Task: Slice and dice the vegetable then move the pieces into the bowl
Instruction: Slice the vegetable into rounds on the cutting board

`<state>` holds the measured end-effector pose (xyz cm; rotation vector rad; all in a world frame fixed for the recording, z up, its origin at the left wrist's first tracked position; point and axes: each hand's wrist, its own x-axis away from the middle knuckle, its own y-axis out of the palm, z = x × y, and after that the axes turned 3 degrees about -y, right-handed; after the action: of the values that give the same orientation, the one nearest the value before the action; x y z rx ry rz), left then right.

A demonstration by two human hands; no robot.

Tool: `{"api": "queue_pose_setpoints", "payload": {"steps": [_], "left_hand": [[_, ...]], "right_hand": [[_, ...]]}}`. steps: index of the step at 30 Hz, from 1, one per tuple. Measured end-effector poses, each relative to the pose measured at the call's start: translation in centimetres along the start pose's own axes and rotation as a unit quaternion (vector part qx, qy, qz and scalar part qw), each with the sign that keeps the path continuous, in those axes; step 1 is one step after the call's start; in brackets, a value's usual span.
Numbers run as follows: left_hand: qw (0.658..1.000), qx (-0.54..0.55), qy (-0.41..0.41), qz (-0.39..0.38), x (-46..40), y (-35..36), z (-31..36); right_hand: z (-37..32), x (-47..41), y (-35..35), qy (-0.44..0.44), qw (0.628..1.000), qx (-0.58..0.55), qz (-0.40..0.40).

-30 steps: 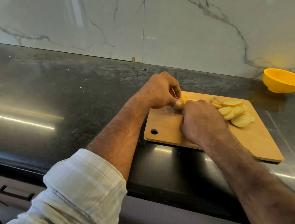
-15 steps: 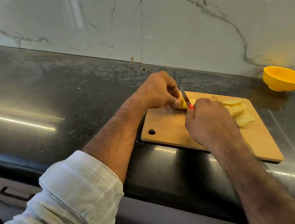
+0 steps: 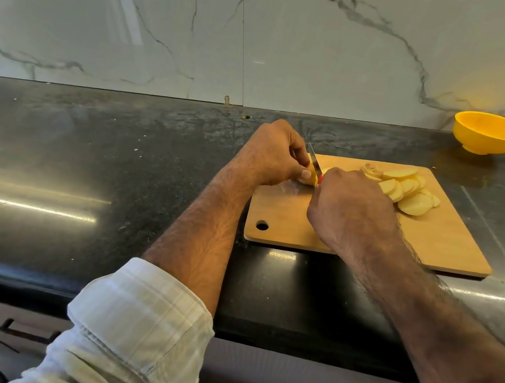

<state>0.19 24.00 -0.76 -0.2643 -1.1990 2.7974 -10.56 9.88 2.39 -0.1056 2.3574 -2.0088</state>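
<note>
Slicing a potato piece on the cutting board (image 3: 444,245)

Left hand (image 3: 273,154) is pinching the potato piece (image 3: 312,175); right hand (image 3: 351,208) is gripping the knife (image 3: 313,162), slices (image 3: 408,191) lying right of center.

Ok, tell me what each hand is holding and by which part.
Left hand pinches the last potato piece at its end. Right hand grips the knife by its handle, mostly hidden.

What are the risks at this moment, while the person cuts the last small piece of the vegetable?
The left hand pinches a small yellow vegetable stub right beside the thin knife blade held by the right hand; a slip may nick the fingertips. The round yellow plastic bowl stands far off the wooden cutting board, so the pale round slices could drop in transfer.
</note>
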Motion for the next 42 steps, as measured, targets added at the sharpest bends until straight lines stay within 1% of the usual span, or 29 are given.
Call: {"api": "queue_pose_setpoints", "payload": {"steps": [8,14,20,25,29,32,34,38,42], "left_hand": [[1.0,-0.025,0.01,0.007,0.1,0.2,0.4],[1.0,-0.023,-0.004,0.012,0.1,0.1,0.3],[0.999,-0.039,-0.003,0.013,0.0,0.2,0.5],[0.999,-0.036,-0.008,0.015,0.0,0.3,0.3],[0.999,-0.026,-0.008,0.022,-0.1,0.3,0.2],[1.0,-0.018,-0.009,0.015,0.0,0.1,0.1],[1.0,-0.007,-0.006,0.013,0.1,0.1,-0.2],[1.0,0.011,-0.005,0.012,0.1,-0.1,-0.5],[1.0,0.013,-0.006,0.009,0.3,-0.1,-0.2]], "right_hand": [[-0.9,-1.1,-0.6,-0.007,1.0,-0.012,-0.007],[0.0,-1.4,0.3,-0.009,0.999,-0.04,0.033],[-0.5,-1.8,0.5,-0.009,0.999,-0.026,0.027],[-0.7,-1.8,0.3,-0.009,0.999,-0.037,0.005],[-0.5,-0.2,0.7,-0.017,1.0,0.014,-0.023],[-0.4,0.1,0.4,-0.02,0.999,0.021,-0.032],[0.1,0.0,0.2,-0.023,0.999,0.017,-0.025],[1.0,0.2,0.1,-0.026,0.999,-0.007,0.027],[0.7,0.5,0.1,-0.035,0.998,-0.016,0.057]]}}
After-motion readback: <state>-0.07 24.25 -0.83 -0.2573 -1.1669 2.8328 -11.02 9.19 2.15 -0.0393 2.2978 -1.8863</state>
